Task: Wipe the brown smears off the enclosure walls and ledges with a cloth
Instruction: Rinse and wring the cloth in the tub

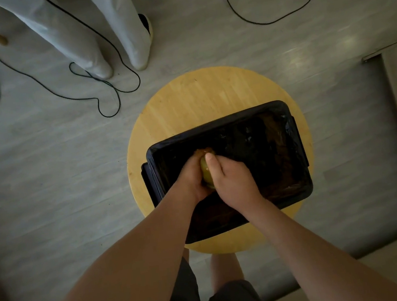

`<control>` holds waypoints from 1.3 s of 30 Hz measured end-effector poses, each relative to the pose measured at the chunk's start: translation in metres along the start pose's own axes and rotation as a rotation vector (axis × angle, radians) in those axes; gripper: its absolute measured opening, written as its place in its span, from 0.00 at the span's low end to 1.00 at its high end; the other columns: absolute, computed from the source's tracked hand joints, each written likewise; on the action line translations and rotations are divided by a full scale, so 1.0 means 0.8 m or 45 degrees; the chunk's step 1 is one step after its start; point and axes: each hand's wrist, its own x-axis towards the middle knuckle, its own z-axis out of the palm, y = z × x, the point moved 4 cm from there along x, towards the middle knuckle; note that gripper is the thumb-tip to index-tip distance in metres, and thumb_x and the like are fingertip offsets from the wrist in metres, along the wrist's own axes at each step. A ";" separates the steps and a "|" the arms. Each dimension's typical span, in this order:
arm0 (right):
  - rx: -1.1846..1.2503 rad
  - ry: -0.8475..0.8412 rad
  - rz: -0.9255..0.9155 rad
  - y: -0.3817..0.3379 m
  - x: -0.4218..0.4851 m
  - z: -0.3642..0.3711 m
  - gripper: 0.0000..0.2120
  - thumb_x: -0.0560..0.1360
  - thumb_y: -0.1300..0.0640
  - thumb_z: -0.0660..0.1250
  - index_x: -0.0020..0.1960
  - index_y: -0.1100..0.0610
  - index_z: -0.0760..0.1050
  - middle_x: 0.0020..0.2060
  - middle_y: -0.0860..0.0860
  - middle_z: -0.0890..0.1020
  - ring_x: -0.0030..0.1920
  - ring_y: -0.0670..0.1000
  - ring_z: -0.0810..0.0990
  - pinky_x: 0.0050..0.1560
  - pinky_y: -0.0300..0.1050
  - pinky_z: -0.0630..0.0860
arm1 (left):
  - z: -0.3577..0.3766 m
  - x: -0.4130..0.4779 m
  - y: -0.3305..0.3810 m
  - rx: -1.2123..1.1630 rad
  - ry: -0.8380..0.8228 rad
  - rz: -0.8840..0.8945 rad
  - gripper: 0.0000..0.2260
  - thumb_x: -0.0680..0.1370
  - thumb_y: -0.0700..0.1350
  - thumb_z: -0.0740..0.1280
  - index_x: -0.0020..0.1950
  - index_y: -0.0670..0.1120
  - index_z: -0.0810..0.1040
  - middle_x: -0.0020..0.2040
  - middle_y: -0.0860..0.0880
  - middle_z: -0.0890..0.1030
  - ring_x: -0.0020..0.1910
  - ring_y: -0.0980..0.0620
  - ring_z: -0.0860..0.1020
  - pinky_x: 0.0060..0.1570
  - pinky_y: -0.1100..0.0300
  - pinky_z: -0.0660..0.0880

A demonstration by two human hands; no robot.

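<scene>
My left hand (190,177), my right hand (232,180), both gripping a yellowish cloth (205,173) mostly hidden between them, dark enclosure (152,153) interior murky

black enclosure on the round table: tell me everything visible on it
The black enclosure is a shallow rectangular tub with rounded corners, a raised rim and a lug on each short side. It looks like glossy plastic and is open on top. It sits skewed on the near part of the round wooden table. Faint brownish smears show inside. The left hand and right hand grip a yellow-green cloth over its left part; wall contact is unclear.
</scene>
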 end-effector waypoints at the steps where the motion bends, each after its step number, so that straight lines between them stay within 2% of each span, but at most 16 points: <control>1: -0.036 0.016 -0.065 -0.001 0.000 0.000 0.24 0.87 0.44 0.52 0.41 0.53 0.76 0.30 0.48 0.78 0.31 0.46 0.78 0.34 0.50 0.76 | 0.001 -0.001 0.002 0.037 0.002 0.012 0.15 0.84 0.49 0.63 0.42 0.43 0.82 0.38 0.44 0.83 0.39 0.47 0.82 0.43 0.54 0.79; 3: -0.132 0.072 -0.131 0.006 0.007 0.004 0.25 0.87 0.45 0.51 0.39 0.55 0.76 0.28 0.49 0.77 0.29 0.48 0.78 0.33 0.53 0.77 | 0.005 -0.004 0.003 0.110 0.022 0.034 0.14 0.83 0.42 0.63 0.41 0.41 0.81 0.37 0.42 0.81 0.35 0.47 0.82 0.38 0.55 0.79; 5: -0.256 0.137 -0.135 0.018 0.024 0.006 0.28 0.86 0.44 0.47 0.40 0.56 0.76 0.29 0.52 0.78 0.29 0.52 0.79 0.33 0.54 0.77 | 0.010 -0.008 0.002 0.121 0.062 0.066 0.12 0.84 0.41 0.63 0.47 0.39 0.84 0.41 0.40 0.85 0.42 0.43 0.84 0.43 0.51 0.82; 7: -0.430 0.115 -0.036 0.036 0.048 0.000 0.28 0.86 0.42 0.46 0.47 0.59 0.77 0.33 0.56 0.81 0.35 0.59 0.82 0.35 0.54 0.78 | 0.014 -0.009 -0.002 0.096 0.102 0.135 0.12 0.85 0.41 0.61 0.54 0.40 0.84 0.48 0.40 0.87 0.51 0.41 0.85 0.50 0.47 0.83; 10: -0.479 0.063 0.310 0.067 0.076 -0.022 0.25 0.86 0.39 0.53 0.63 0.60 0.71 0.46 0.61 0.83 0.46 0.64 0.83 0.40 0.52 0.78 | 0.013 -0.010 -0.009 0.129 0.158 0.192 0.14 0.85 0.39 0.57 0.66 0.45 0.79 0.55 0.42 0.84 0.54 0.42 0.82 0.52 0.48 0.81; 13: -0.084 0.156 0.600 0.082 0.079 -0.035 0.28 0.83 0.37 0.59 0.66 0.61 0.70 0.51 0.58 0.81 0.52 0.62 0.81 0.44 0.48 0.74 | -0.001 -0.009 -0.008 0.165 0.369 0.219 0.17 0.82 0.45 0.63 0.72 0.51 0.72 0.57 0.45 0.81 0.54 0.43 0.81 0.53 0.47 0.81; 16: 0.532 0.258 0.764 0.094 0.072 -0.035 0.26 0.80 0.36 0.65 0.65 0.56 0.73 0.55 0.53 0.80 0.55 0.56 0.80 0.54 0.53 0.79 | -0.008 -0.009 -0.004 0.073 0.441 0.251 0.19 0.78 0.49 0.72 0.68 0.49 0.74 0.56 0.45 0.82 0.53 0.42 0.83 0.57 0.44 0.82; 20: 0.693 -0.002 0.769 0.109 0.056 -0.012 0.16 0.81 0.40 0.65 0.62 0.48 0.75 0.59 0.52 0.80 0.60 0.56 0.80 0.64 0.60 0.78 | -0.001 -0.011 -0.002 -0.054 0.285 0.225 0.16 0.77 0.51 0.75 0.60 0.44 0.81 0.50 0.43 0.87 0.50 0.43 0.85 0.57 0.47 0.82; 22: 0.768 -0.040 0.808 0.114 0.050 -0.007 0.19 0.81 0.42 0.63 0.69 0.47 0.70 0.63 0.52 0.79 0.64 0.58 0.78 0.66 0.62 0.77 | 0.004 -0.014 0.000 -0.183 0.162 0.199 0.17 0.79 0.54 0.72 0.61 0.44 0.82 0.50 0.43 0.88 0.53 0.43 0.85 0.61 0.45 0.80; 25: 0.820 0.045 0.874 0.111 0.047 -0.021 0.22 0.83 0.48 0.59 0.77 0.48 0.64 0.67 0.53 0.76 0.64 0.59 0.78 0.59 0.62 0.81 | 0.003 -0.013 0.000 -0.286 0.097 0.211 0.18 0.82 0.54 0.68 0.66 0.43 0.80 0.54 0.42 0.87 0.57 0.42 0.84 0.61 0.46 0.80; 27: 0.573 0.032 0.838 0.105 0.047 -0.034 0.23 0.86 0.50 0.58 0.79 0.49 0.58 0.66 0.52 0.72 0.61 0.59 0.76 0.49 0.53 0.84 | 0.004 -0.013 0.000 -0.258 0.074 0.217 0.19 0.83 0.55 0.66 0.67 0.43 0.80 0.57 0.41 0.86 0.59 0.41 0.83 0.60 0.45 0.80; 28: 0.371 0.002 0.785 0.100 0.045 -0.040 0.25 0.86 0.49 0.58 0.80 0.49 0.56 0.66 0.53 0.71 0.61 0.60 0.76 0.49 0.51 0.82 | 0.006 -0.013 -0.001 -0.235 0.071 0.211 0.20 0.84 0.57 0.64 0.67 0.44 0.80 0.57 0.42 0.86 0.60 0.42 0.83 0.61 0.46 0.80; 30: 0.071 -0.051 0.585 0.090 0.045 -0.042 0.24 0.85 0.42 0.58 0.77 0.50 0.60 0.71 0.56 0.66 0.68 0.63 0.72 0.61 0.53 0.75 | 0.007 -0.011 -0.002 -0.170 0.090 0.203 0.22 0.84 0.60 0.61 0.68 0.44 0.80 0.57 0.43 0.86 0.59 0.43 0.83 0.60 0.48 0.79; 32: 0.004 -0.075 0.444 0.081 0.043 -0.037 0.25 0.83 0.37 0.58 0.72 0.51 0.68 0.72 0.57 0.63 0.72 0.62 0.67 0.68 0.53 0.69 | 0.010 -0.012 -0.004 -0.142 0.066 0.174 0.25 0.84 0.62 0.58 0.68 0.45 0.80 0.57 0.42 0.86 0.59 0.43 0.83 0.60 0.48 0.79; 36: 0.273 -0.060 0.581 0.089 0.046 -0.027 0.33 0.81 0.37 0.64 0.79 0.52 0.62 0.73 0.54 0.69 0.72 0.59 0.71 0.70 0.54 0.72 | 0.014 -0.014 -0.005 -0.208 -0.027 0.104 0.29 0.82 0.66 0.59 0.67 0.45 0.81 0.59 0.39 0.85 0.62 0.40 0.82 0.69 0.43 0.73; 39: 0.708 -0.213 0.888 0.107 0.046 -0.013 0.26 0.82 0.43 0.65 0.77 0.53 0.69 0.69 0.54 0.78 0.65 0.58 0.78 0.68 0.56 0.76 | 0.016 -0.018 -0.007 -0.209 -0.112 0.067 0.26 0.81 0.64 0.61 0.67 0.45 0.81 0.62 0.40 0.84 0.64 0.40 0.80 0.71 0.41 0.71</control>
